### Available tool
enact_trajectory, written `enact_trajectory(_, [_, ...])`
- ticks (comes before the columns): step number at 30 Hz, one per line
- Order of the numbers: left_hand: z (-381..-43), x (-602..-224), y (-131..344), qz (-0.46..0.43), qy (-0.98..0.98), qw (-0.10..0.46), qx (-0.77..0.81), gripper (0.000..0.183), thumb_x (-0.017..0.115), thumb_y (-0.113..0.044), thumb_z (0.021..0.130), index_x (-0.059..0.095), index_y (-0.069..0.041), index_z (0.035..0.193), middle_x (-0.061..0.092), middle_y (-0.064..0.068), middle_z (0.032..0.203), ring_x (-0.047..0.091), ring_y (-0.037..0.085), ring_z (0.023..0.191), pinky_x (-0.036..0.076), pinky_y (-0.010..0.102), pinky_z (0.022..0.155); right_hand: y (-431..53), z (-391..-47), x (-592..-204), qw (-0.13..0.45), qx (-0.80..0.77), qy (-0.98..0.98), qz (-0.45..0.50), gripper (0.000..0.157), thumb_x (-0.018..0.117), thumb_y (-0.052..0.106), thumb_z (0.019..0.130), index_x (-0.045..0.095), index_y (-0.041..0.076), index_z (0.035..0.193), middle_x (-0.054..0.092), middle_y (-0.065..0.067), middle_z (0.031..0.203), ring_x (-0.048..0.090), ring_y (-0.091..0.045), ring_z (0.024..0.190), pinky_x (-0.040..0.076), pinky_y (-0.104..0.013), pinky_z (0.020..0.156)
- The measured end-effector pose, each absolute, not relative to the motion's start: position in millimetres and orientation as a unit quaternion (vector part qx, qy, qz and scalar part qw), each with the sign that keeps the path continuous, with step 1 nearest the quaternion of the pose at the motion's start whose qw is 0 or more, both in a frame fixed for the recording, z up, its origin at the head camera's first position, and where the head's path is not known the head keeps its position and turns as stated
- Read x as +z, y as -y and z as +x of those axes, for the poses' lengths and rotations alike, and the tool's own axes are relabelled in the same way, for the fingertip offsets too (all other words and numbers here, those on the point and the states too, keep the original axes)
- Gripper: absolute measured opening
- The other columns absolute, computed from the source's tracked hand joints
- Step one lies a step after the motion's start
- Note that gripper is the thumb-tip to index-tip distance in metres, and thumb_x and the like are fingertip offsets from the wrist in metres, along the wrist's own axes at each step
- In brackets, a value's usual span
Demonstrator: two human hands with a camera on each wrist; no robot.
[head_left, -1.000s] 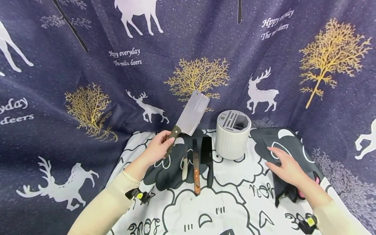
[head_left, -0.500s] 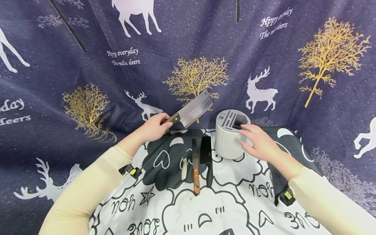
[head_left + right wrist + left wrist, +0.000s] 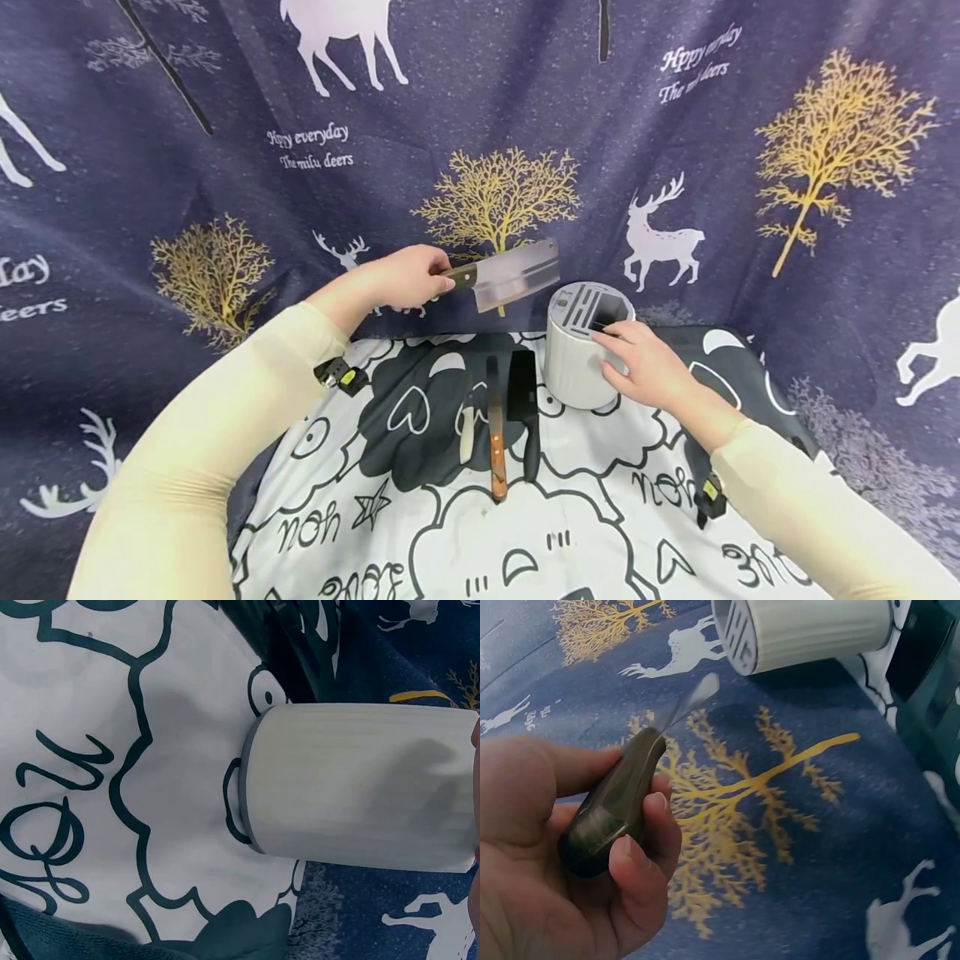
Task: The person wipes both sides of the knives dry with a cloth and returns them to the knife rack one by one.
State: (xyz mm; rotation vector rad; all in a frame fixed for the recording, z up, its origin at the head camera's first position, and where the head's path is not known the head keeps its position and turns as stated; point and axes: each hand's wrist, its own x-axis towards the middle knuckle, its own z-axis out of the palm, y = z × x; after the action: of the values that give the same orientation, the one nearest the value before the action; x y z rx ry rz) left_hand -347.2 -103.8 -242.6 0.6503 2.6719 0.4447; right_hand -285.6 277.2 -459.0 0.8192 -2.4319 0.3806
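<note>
My left hand [image 3: 412, 277] grips the dark handle of a cleaver [image 3: 517, 273], held in the air with its broad blade pointing right. In the left wrist view, fingers and thumb wrap the cleaver handle [image 3: 607, 814]. The blade's far end is just up and left of a white ribbed knife holder [image 3: 581, 367], which stands upright with slots and a larger opening in its grey top. My right hand [image 3: 652, 367] holds the holder's right side, fingers over the top rim and thumb against the wall. Only fingertip edges show beside the holder [image 3: 360, 787] in the right wrist view.
Left of the holder lie a black knife [image 3: 522, 400], a long knife with a wooden handle [image 3: 497, 450] and a small knife with a whitish handle [image 3: 467, 433], side by side. A patterned cloth [image 3: 540, 533] covers the table; a dark deer-print curtain [image 3: 675, 108] hangs behind.
My left hand has risen, and the cleaver has tipped from steeply upward to nearly level, its tip nearer the holder. My right hand has come in from the right to the holder's rim.
</note>
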Motion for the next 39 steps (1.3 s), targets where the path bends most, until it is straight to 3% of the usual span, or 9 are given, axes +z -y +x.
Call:
enact_trajectory(4, [-351.4, -220.1, 88.9, 0.241, -0.944, 0.197, 0.106, 0.028, 0.047, -0.028, 0.109, 0.059, -0.009, 0.126, 0.056, 0.004, 0.079, 0.042, 0.013, 0.047, 0.04, 0.03, 0.045, -277.5, -287.6, -460.4, 0.269, 0.139, 0.905, 0.299, 0.042, 0.075, 0.016, 0.088, 0.069, 0.002, 0.128, 0.066, -0.023, 0.124, 0.06, -0.042, 0.118, 0.047, -0.058, 0.104])
enact_trajectory(14, [-359.8, -191.3, 52.4, 0.267, -0.938, 0.22, 0.017, 0.028, 0.047, -0.033, 0.109, 0.065, -0.012, 0.103, 0.06, 0.004, 0.081, 0.049, 0.015, 0.056, 0.043, 0.031, 0.048, -278.8, -287.5, -461.1, 0.257, 0.137, 0.91, 0.295, 0.044, 0.072, 0.02, 0.09, 0.068, 0.003, 0.13, 0.065, -0.022, 0.127, 0.059, -0.042, 0.12, 0.049, -0.058, 0.104])
enact_trajectory(27, [-362.2, -186.2, 18.3, 0.268, -0.934, 0.231, -0.043, 0.03, 0.049, -0.033, 0.108, 0.071, -0.013, 0.106, 0.064, 0.002, 0.075, 0.047, 0.011, 0.05, 0.041, 0.027, 0.046, -280.7, -286.8, -462.0, 0.251, 0.147, 0.912, 0.289, 0.046, 0.072, 0.021, 0.09, 0.068, 0.004, 0.132, 0.064, -0.022, 0.129, 0.058, -0.042, 0.122, 0.048, -0.058, 0.104])
enact_trajectory(39, [-371.9, -170.2, -9.2, 0.268, -0.923, 0.257, -0.1, 0.035, 0.045, -0.033, 0.109, 0.07, -0.012, 0.097, 0.062, -0.003, 0.07, 0.05, 0.009, 0.051, 0.04, 0.026, 0.047, -279.0, -286.4, -461.7, 0.255, 0.146, 0.91, 0.293, 0.045, 0.073, 0.021, 0.088, 0.068, 0.003, 0.13, 0.064, -0.022, 0.127, 0.058, -0.042, 0.121, 0.047, -0.058, 0.106])
